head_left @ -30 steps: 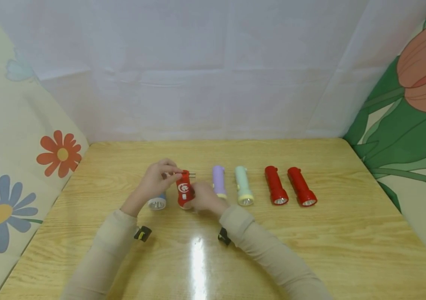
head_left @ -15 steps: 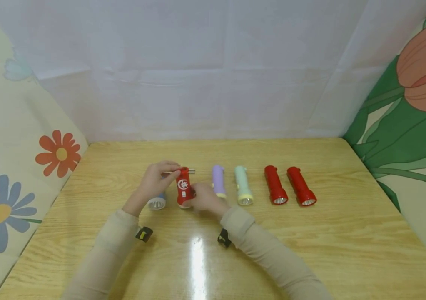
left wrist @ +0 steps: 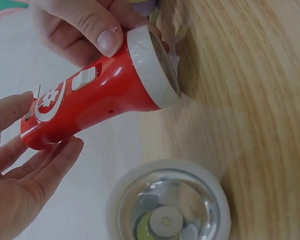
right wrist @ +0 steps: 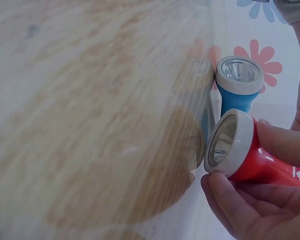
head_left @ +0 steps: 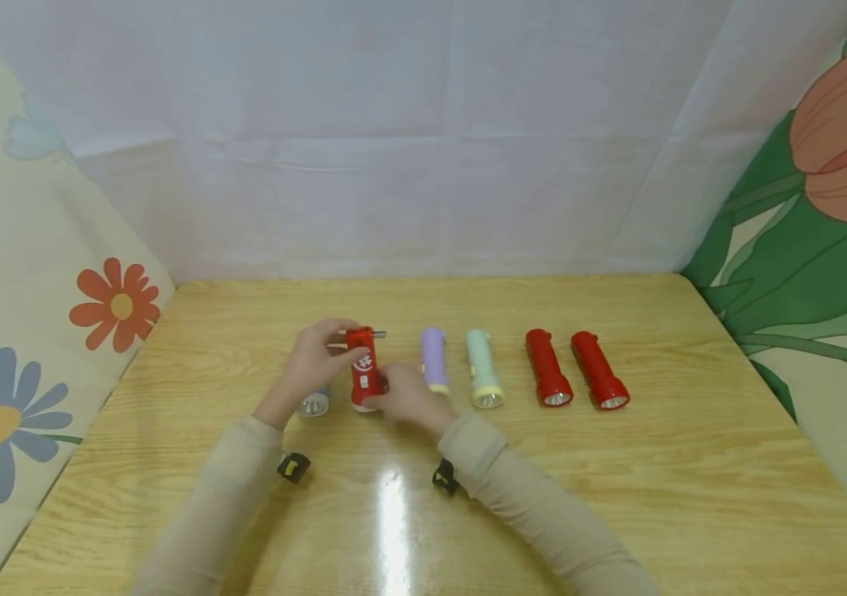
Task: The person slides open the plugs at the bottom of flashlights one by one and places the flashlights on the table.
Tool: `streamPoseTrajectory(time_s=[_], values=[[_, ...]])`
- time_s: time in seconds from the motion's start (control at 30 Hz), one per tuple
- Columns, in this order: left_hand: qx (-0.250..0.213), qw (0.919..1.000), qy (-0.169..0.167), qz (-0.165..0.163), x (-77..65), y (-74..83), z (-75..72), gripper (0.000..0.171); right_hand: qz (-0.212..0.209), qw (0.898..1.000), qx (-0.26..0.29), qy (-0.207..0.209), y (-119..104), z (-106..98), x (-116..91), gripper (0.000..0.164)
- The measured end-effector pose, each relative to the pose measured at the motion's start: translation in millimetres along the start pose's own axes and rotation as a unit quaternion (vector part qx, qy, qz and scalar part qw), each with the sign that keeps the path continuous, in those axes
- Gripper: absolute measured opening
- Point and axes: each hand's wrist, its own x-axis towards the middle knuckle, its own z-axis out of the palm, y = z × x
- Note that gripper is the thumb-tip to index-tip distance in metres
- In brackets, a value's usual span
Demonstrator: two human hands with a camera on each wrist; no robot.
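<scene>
A red flashlight [head_left: 358, 382] with a white rim, a white switch and a white flower mark is between my two hands. Its lens end points toward me, close over the table, and thin metal prongs [head_left: 380, 334] stick out sideways at its tail. My left hand [head_left: 310, 364] holds the tail, thumb on one side and fingers on the other. With thumb and fingers my right hand [head_left: 410, 395] grips the head end, just behind the white rim [left wrist: 149, 67]. Beside it on the left lies a blue flashlight [right wrist: 236, 102] with a white head, largely hidden under my left hand in the head view.
To the right lie a purple flashlight [head_left: 434, 358], a mint one [head_left: 481, 360] with a yellow rim, and two red ones, the nearer [head_left: 546, 368] and the outer [head_left: 598, 371]. The wooden table [head_left: 617, 497] meets a white cloth [head_left: 423, 165] at its back.
The red flashlight's tail and prongs have shifted slightly away from me. My left hand has moved a little right, its thumb now over part of the flower mark. My right hand stays nearly still.
</scene>
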Motion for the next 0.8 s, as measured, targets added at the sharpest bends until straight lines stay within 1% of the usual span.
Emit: streamPoseTrajectory(time_s=[0.13,0.37,0.5,0.73,0.8], values=[[0.005,0.9999,0.009,0.002,1.5,-2.2,2.8,0.037,-0.005,1.000,-0.003,0.000,0.3,-0.1,-0.6,0.024],[0.017,0.9997,0.017,-0.001,3.0,-1.3,5.0,0.037,-0.011,1.000,0.020,-0.005,0.8,0.0,-2.4,0.021],[0.023,0.9996,0.018,-0.001,4.2,-2.3,6.7,0.037,-0.021,0.999,0.029,0.001,1.1,0.5,-3.2,0.019],[0.021,0.9994,0.027,-0.001,5.7,-5.7,10.0,0.036,-0.036,0.999,0.005,0.011,2.2,1.5,-3.3,0.020],[0.023,0.9993,0.029,-0.005,5.9,-5.6,10.0,0.036,-0.038,0.999,0.011,0.011,2.3,1.7,-3.7,0.020]])
